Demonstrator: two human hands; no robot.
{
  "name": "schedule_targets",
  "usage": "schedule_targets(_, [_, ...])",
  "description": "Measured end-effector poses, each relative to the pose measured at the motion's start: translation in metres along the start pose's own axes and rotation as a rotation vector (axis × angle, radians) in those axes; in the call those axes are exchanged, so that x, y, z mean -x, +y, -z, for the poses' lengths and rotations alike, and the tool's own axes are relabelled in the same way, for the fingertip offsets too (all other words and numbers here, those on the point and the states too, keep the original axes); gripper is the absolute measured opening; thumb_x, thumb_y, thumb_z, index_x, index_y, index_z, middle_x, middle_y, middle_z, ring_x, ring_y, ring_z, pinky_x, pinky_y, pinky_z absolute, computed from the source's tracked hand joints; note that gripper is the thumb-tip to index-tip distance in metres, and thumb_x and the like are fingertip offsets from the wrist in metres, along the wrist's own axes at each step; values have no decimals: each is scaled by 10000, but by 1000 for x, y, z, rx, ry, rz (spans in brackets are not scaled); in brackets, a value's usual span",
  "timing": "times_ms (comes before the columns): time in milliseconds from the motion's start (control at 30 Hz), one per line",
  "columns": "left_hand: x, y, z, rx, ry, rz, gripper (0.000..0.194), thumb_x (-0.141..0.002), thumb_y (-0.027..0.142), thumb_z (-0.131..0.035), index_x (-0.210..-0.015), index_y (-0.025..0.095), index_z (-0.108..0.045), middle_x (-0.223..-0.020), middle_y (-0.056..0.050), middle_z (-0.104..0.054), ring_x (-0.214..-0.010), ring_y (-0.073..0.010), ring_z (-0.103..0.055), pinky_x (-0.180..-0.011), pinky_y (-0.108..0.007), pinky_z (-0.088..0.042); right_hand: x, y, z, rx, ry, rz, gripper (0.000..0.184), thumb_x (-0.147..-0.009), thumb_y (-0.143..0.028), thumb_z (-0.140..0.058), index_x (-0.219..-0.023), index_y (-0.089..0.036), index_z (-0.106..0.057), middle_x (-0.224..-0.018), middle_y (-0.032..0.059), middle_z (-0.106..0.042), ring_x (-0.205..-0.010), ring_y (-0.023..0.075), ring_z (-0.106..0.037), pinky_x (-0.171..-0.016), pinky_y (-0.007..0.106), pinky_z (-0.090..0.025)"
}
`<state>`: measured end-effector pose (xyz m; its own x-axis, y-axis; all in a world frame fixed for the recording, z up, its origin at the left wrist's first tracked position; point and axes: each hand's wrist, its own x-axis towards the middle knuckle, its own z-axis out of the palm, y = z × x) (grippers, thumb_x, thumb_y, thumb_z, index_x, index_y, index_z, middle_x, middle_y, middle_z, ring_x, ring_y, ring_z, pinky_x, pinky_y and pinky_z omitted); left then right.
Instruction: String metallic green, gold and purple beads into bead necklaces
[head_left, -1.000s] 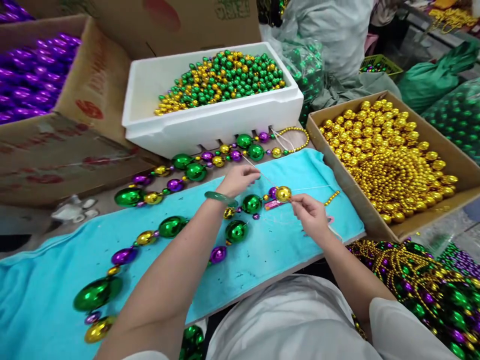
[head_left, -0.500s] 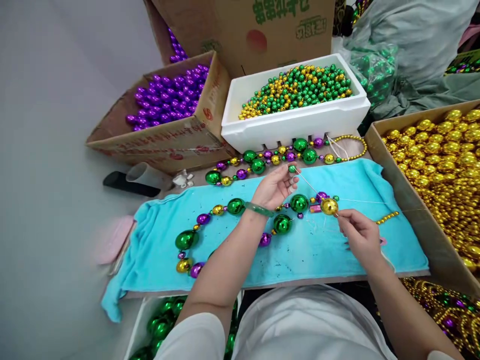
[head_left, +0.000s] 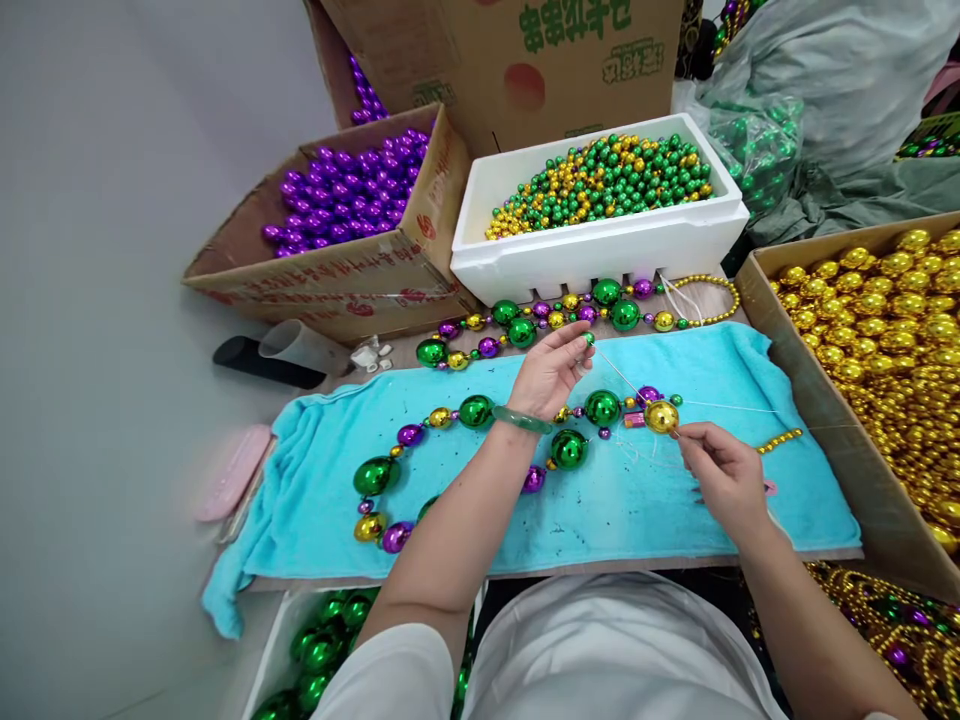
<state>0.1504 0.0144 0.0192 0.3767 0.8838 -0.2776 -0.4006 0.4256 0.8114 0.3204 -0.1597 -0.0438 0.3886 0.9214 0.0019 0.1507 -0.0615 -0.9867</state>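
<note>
Nearest, at the lower left, a white container [head_left: 264, 660] holds large green balls. Above it, a blue towel [head_left: 315, 470] covers most of the desk [head_left: 409, 350].

Right of centre, the right hand [head_left: 724, 480] has its fingers closed in a pinch at the lower right end of a gold ball [head_left: 661, 416]; whether they also grip thread is too small to tell. At the centre, the left hand [head_left: 553, 375] grips a small green bead [head_left: 589, 340] between its fingertips. A white thread [head_left: 619, 370] runs straight from that bead down to the gold ball.

Change noted: over the last second the view has swung left, and the green bead now shows plainly at the left fingertips. In the last half second both hands hold almost unchanged. Judgement: the thread is under tension and the stringing is mid-step.

The bead strand [head_left: 376, 476] lies on the towel, left of centre, partly behind the left forearm. Beyond, a second strand [head_left: 625, 315] lies before a white foam box [head_left: 600, 245].
</note>
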Motion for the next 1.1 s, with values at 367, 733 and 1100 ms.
schedule_targets(367, [27, -16, -26, -156, -183, 34, 193, -666, 232, -784, -796, 134, -680, -808, -22, -670, -698, -84, -587, -647, -210, -462, -8, -19, -10, -239, -39, -116, 242, -772, -364, -642, -921, -189, -567, -582, -27, -590, -507, 106, -523, -467, 225, -419])
schedule_targets(733, [58, -10, -38, -596, -205, -140, 141, -762, 293, -693, -772, 162, -742, -760, -40, -704, -722, -139, -600, -686, -252, -462, -6, -25, 9, 71, -132, -40, 253, -721, -367, -690, -902, -193, -665, -626, -17, -602, -522, 101, -478, -498, 241, -399])
schedule_targets(1100, [78, -1, -61, -527, -229, -379, 82, -791, 209, -646, -799, 152, -706, -742, -10, -659, -654, -99, -598, -633, -229, -461, -18, -56, -1, -90, -288, 23, 242, -748, -413, -660, -783, -174, -650, -696, 12, -660, -530, 87, -515, -509, 235, -430])
